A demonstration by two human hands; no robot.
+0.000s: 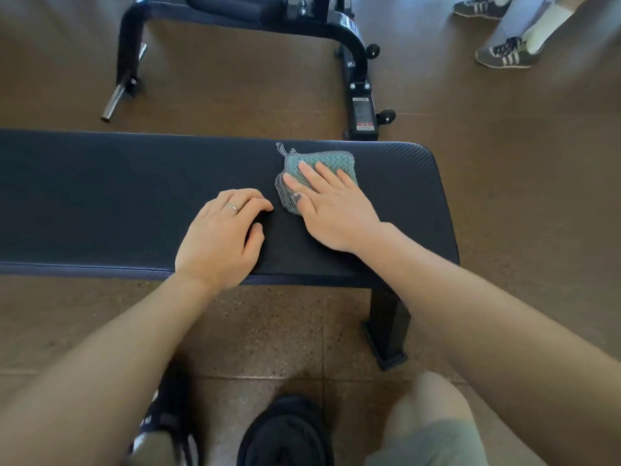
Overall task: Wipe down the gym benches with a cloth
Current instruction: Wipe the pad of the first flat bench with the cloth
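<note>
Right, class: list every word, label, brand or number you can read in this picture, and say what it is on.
No text here can be read.
Warning label on the far bench frame: printed lines, too small and blurred.
Cloth, near bench, striped shoes: no wording visible.

Dark padded bench [134, 196] sits on a brown speckled floor [504, 196]. On the pad: a folded teal cloth [322, 163] near the right end, pressed flat by the right hand [331, 206], left hand [221, 237] resting just beside it.

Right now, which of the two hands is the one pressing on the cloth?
The right hand: its straight fingers lie flat on the green cloth near the bench end. The left hand, wearing a ring, rests on bare padding beside it.
</note>
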